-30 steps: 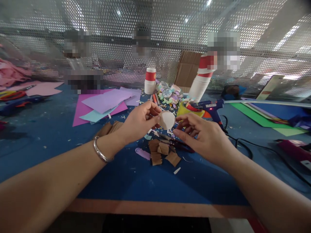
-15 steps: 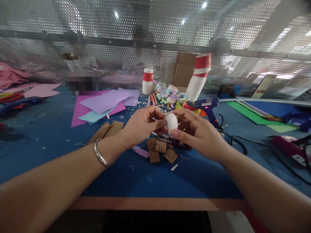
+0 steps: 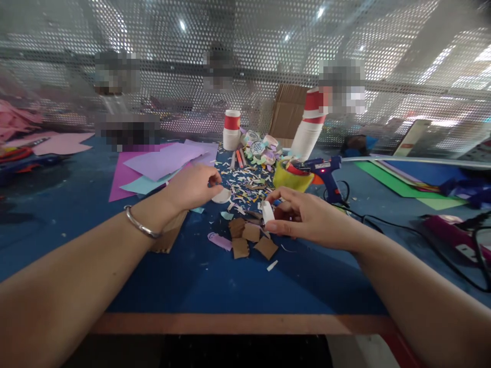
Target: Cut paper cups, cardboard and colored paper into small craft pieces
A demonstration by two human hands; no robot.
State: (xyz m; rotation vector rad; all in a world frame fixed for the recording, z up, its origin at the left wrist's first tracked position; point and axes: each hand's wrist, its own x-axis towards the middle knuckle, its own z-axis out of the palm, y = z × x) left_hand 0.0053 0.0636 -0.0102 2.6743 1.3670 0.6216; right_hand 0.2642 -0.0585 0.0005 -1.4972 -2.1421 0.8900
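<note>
My right hand (image 3: 303, 217) pinches a small white paper piece (image 3: 267, 211) between thumb and forefinger, just above several brown cardboard scraps (image 3: 251, 238) on the blue table (image 3: 192, 276). My left hand (image 3: 192, 186), with a silver bangle (image 3: 138, 225) on the wrist, has its fingers closed at a white round cup bottom (image 3: 221, 196) lying on the table among paper snippets. A strip of corrugated cardboard (image 3: 169, 236) lies under my left wrist.
Purple, pink and light-blue paper sheets (image 3: 161, 163) lie at the left. Red-and-white cup stacks (image 3: 231, 129) (image 3: 310, 132), a yellow bowl (image 3: 291, 178), a blue glue gun (image 3: 325, 169) with its cable, and green sheets (image 3: 399, 184) stand behind and to the right. A perforated screen (image 3: 245, 61) closes the back.
The hands, which held the white piece together in the air, have parted. My left hand went down and left to the white cup bottom; my right hand lowered with the white piece.
</note>
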